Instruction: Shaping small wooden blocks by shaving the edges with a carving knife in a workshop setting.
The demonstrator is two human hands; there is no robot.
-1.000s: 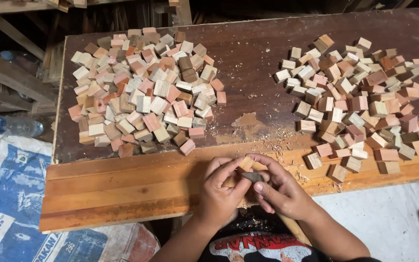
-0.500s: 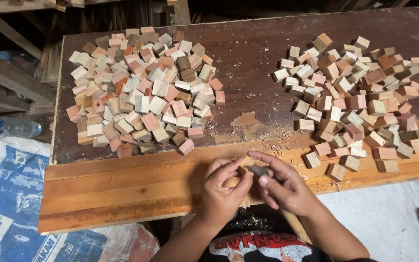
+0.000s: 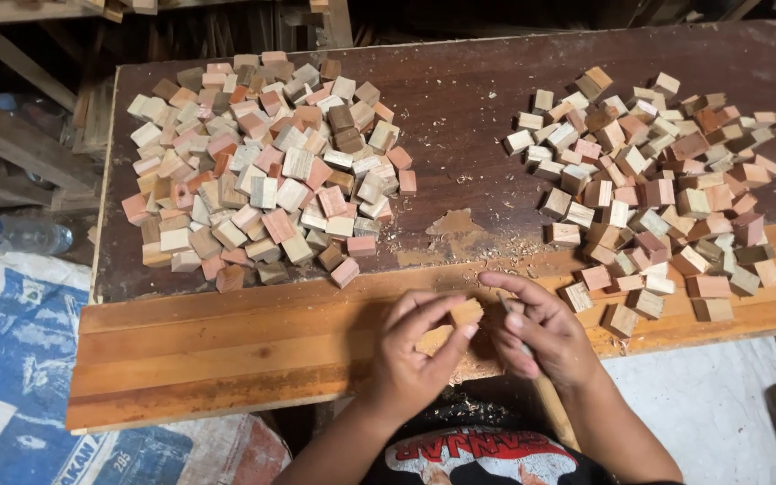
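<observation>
Block [image 3: 465,313] is sitting pinched in the left hand [image 3: 415,359]; right hand [image 3: 541,334] is gripping a thin tool; left pile [image 3: 262,171] and right pile [image 3: 657,189] are both lying large, so the work looks roughly midway.

A single head-worn camera looks steeply down from above the person's chest, facing forward across the workbench [image 3: 226,350]. The near edge of the bench runs slightly tilted across the lower frame, and its far edge sits close to the top. The view stands near enough that the left hand [image 3: 410,355] and right hand [image 3: 541,337] fill the bottom centre, with forearms entering from the lower border. It is wide enough to take in both block piles, the left pile [image 3: 262,171] and the right pile [image 3: 657,189], together with a strip of floor and a blue sack [image 3: 20,359] at the left. No second view overlaps this one.
</observation>
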